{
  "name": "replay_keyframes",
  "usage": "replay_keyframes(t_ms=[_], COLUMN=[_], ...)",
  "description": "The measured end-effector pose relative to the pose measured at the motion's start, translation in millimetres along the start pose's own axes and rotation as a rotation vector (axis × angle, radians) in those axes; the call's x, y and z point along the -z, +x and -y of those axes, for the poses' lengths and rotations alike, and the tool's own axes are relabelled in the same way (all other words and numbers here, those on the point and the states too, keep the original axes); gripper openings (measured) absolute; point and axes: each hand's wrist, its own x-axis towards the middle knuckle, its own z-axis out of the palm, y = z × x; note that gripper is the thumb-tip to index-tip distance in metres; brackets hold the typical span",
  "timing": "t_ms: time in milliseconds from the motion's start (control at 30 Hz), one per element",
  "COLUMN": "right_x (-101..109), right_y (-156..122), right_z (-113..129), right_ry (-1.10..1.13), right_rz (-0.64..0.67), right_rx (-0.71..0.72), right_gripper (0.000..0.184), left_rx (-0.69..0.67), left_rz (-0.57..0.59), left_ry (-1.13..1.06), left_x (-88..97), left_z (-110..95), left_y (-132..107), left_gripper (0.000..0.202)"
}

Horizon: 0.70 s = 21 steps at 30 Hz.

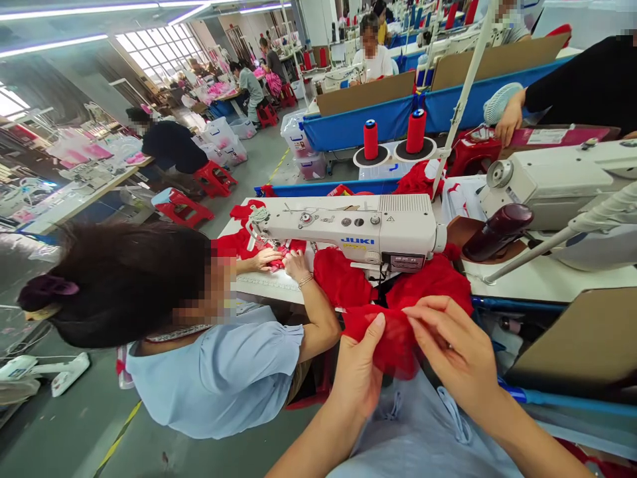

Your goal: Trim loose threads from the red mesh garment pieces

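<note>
Sheer red fabric (393, 335) is stretched between my two hands, just in front of the sewing table. My left hand (361, 368) grips its left side, thumb on top and the fingers hidden beneath. With thumb and forefinger my right hand (455, 348) pinches the upper right edge, its other fingers loosely curled. Behind my hands, more red fabric (432, 285) is heaped on the table around a white sewing machine (343, 229). A co-worker in a light blue top (219, 372) sits at that machine, both hands on red cloth near the needle.
A second sewing machine (562, 179) stands at the right, with a dark bottle (500, 232) before it. Red thread cones (416, 131) stand behind the first machine. A cardboard sheet (577, 338) leans at lower right. Another person's hand (510, 119) rests at upper right.
</note>
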Motion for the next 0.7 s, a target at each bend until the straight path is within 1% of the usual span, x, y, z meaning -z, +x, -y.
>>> replay_keyframes(t_ms=[33,67,100,133,167,300,333,367,400,467,533,600,700], right_x=[0,-1,-3,-5,-6,-5,-4,-3,-2,-1,-3,-4,-4], right_y=[1,2,4,5,7,7,6,5,4,2,-1,-3,-5], right_z=[2,4,6,7,8,5,4,3,2,2,3,4,6], right_ry=[-0.021,-0.021,-0.009,0.015,0.056,0.327,0.354,0.335,0.273,0.088,-0.076,-0.191,-0.324], right_rz=[0.017,0.033,0.045,0.043,0.029,-0.097,-0.105,-0.094,-0.075,-0.037,-0.028,-0.035,-0.045], right_rx=[0.069,0.098,0.093,0.057,-0.012,-0.435,-0.482,-0.465,-0.39,-0.148,0.065,0.166,0.229], right_gripper=[0.018,0.019,0.017,0.013,0.011,0.02,0.02,0.019,0.016,0.011,0.012,0.018,0.02], left_rx=[-0.02,-0.043,-0.064,-0.08,-0.09,-0.048,-0.037,-0.031,-0.033,-0.059,-0.096,-0.144,-0.222], left_rz=[0.011,0.024,0.04,0.049,0.051,0.013,0.009,0.009,0.01,0.02,0.029,0.035,0.047], left_ry=[0.017,0.036,0.055,0.068,0.072,0.031,0.024,0.023,0.023,0.032,0.059,0.113,0.217], left_x=[-0.8,-1.6,-2.3,-2.7,-3.0,-1.9,-1.6,-1.4,-1.4,-1.6,-1.6,-0.4,3.3], left_z=[1,1,2,2,2,1,1,0,0,0,0,1,4], left_y=[-1,-2,-3,-4,-4,-2,-1,-1,-1,-1,-1,-2,-2], left_gripper=[0.032,0.032,0.031,0.031,0.03,0.032,0.032,0.033,0.033,0.032,0.032,0.03,0.025])
